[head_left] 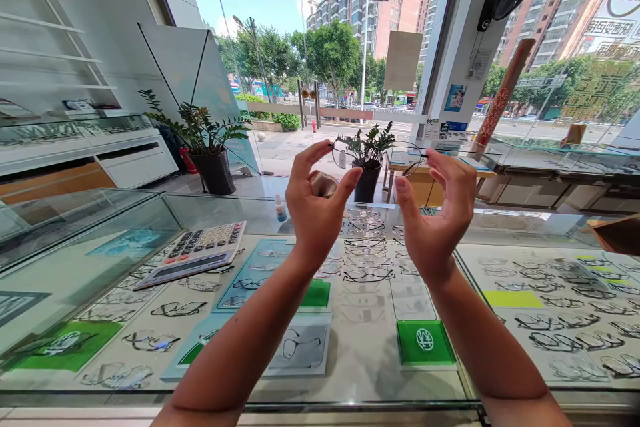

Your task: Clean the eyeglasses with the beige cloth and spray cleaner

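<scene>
A pair of thin dark-rimmed glasses (395, 155) is held up in the air above a glass display counter (360, 360). My left hand (315, 203) pinches the left end of the frame with its fingertips, and a small beige cloth (323, 183) sits in its palm. My right hand (440, 210) grips the right end of the frame with curled fingers. Both forearms reach up from the bottom edge. Under the counter glass lie several rows of spectacles on white and green cards.
A calculator (197, 253) lies on the counter at the left. A small bottle (281, 208) stands near the far edge. Two potted plants (213, 147) (369, 160) stand beyond the counter. More glass cases (550, 157) flank both sides, and windows show a street.
</scene>
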Demonstrator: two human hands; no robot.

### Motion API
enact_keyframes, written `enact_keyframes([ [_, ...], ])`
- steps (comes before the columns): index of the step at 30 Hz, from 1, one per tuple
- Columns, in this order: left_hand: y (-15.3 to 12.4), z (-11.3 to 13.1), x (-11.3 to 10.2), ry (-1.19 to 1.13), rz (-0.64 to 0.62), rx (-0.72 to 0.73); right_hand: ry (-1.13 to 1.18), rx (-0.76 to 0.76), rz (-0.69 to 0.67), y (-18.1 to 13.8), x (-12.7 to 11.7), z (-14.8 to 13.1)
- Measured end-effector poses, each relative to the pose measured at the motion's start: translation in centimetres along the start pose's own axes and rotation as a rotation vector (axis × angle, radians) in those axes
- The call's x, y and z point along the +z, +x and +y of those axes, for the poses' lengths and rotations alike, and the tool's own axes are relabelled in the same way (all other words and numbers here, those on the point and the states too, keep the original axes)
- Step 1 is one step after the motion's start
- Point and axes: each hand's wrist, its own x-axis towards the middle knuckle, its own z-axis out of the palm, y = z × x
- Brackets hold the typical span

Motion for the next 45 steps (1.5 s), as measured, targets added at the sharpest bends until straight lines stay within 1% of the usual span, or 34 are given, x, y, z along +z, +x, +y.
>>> enact_keyframes([
  [2,-0.1,-0.1,0.0,0.012,0.036,0.03,0.091,0.066,-0.016,0.0,0.1,0.2],
  [6,-0.3,0.1,-0.5,0.064,0.071,0.118,0.381,0.289,-0.04,0.1,0.4,0.9],
  [9,-0.4,0.2,-0.7,0.101,0.061,0.174,0.451,0.39,-0.024,0.2,0.6,1.5],
  [14,-0.4,0.0,-0.6,0.072,0.063,0.264,0.465,0.405,0.033,0.4,0.6,1.6],
  [19,-0.4,-0.6,-0.3,0.077,0.075,0.311,0.456,0.376,0.044,0.5,0.4,1.1],
  [26,-0.6,-1.0,-0.4,0.071,0.062,0.272,0.51,0.39,0.034,0.7,0.3,1.4],
  [34,-0.8,-1.1,-0.2,0.079,0.04,0.194,0.631,0.51,-0.02,0.8,0.1,1.4],
  [39,-0.9,-0.9,0.2,0.015,0.018,0.119,0.738,0.587,-0.045,1.1,0.1,0.9],
  [45,-1.0,-1.0,0.5,-0.021,0.013,0.063,0.731,0.582,-0.085,1.0,0.3,0.9],
])
